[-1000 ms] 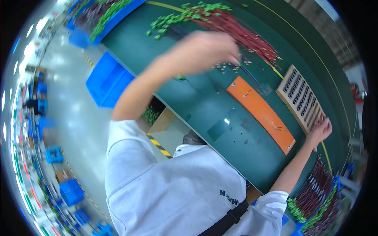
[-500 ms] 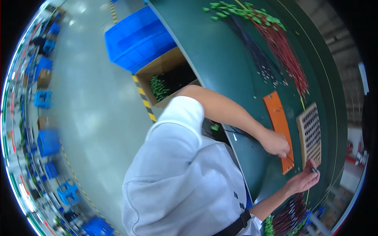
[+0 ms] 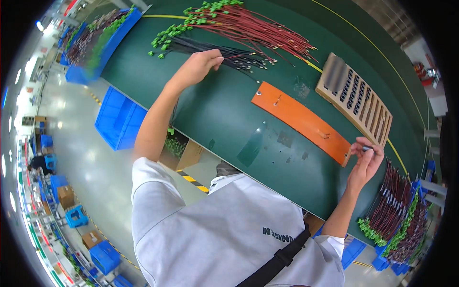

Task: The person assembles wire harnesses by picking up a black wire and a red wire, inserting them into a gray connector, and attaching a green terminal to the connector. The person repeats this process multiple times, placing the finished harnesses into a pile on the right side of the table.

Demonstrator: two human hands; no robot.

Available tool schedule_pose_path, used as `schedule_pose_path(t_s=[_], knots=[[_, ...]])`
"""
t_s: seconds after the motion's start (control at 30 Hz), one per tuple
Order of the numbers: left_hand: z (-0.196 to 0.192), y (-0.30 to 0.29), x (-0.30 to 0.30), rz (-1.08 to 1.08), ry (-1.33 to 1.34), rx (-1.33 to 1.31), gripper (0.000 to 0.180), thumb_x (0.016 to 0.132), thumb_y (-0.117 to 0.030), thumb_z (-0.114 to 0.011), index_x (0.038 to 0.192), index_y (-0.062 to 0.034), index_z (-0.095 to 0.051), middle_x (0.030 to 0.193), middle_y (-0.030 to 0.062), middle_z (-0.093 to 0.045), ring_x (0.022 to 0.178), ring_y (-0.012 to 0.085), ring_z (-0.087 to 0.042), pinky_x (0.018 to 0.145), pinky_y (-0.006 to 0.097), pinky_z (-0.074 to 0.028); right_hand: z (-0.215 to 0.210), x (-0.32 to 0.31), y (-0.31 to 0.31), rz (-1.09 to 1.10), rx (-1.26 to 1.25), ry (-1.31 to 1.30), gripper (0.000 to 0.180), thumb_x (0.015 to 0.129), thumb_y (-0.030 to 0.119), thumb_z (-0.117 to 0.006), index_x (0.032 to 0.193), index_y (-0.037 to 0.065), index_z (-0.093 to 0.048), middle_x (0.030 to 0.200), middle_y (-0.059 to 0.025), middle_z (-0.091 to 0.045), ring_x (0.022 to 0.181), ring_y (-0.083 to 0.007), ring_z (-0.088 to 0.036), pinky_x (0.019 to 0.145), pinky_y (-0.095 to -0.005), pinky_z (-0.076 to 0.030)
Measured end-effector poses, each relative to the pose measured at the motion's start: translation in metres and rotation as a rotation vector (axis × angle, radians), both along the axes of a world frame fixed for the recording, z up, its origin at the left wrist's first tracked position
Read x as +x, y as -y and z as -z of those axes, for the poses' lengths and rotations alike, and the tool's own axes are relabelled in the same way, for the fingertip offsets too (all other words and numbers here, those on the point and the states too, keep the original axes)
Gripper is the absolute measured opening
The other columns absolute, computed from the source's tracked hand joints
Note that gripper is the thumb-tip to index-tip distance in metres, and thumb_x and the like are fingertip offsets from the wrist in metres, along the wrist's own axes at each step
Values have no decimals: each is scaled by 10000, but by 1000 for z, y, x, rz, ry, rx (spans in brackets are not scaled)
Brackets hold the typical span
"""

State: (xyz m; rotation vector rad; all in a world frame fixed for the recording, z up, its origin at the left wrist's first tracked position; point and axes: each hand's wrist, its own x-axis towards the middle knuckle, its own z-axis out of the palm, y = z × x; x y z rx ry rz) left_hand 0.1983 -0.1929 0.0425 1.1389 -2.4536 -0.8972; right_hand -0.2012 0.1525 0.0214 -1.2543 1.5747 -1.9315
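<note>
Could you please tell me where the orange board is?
In the head view, the orange board lies right of centre on the green table, below and left of the slotted wooden tray, one end beside the right hand.

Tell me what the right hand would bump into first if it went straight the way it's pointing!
Probably the slotted wooden tray, just ahead of the right hand. Depth is hard to judge here, so it might pass above instead.

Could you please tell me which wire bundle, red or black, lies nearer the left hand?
The black bundle, partly hidden by the left hand; the red bundle lies beyond it, farther away.
</note>
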Motion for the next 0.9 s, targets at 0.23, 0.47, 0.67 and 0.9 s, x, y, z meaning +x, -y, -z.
schedule_pose_path(t_s=[0.23,0.47,0.67,0.9], knots=[[-49,-105,-120,593,-107,-277,146,999,-175,-608,966,-34,-624,818,170,-649,765,390,-633,674,430,-515,-6,22,17,-55,-35,200,226,1105,230,-439,1270,77,-449,1257,-214,-632,1115,-282,-644,926,-389,-515],[-11,-171,-192,637,-150,45,159,996,-181,-634,994,-24,-661,818,166,-668,744,365,-655,670,428,-508,-6,33,27,-203,-135,521,214,1120,303,-400,1216,117,-443,1251,-203,-630,1152,-279,-629,956,-385,-478],[1,-184,-206,635,-165,344,188,999,-123,-630,1085,32,-693,819,105,-654,684,196,-602,661,346,-497,-8,35,23,-192,-156,534,240,1115,327,-422,1208,105,-427,1233,-182,-631,1119,-239,-623,938,-357,-476],[6,-174,-202,540,-237,584,225,1027,-148,-617,1129,16,-732,841,36,-644,735,105,-559,677,269,-453,3,27,17,1,-103,393,219,1047,148,-590,1222,34,-524,1160,-108,-623,926,-122,-585,825,-244,-478]])
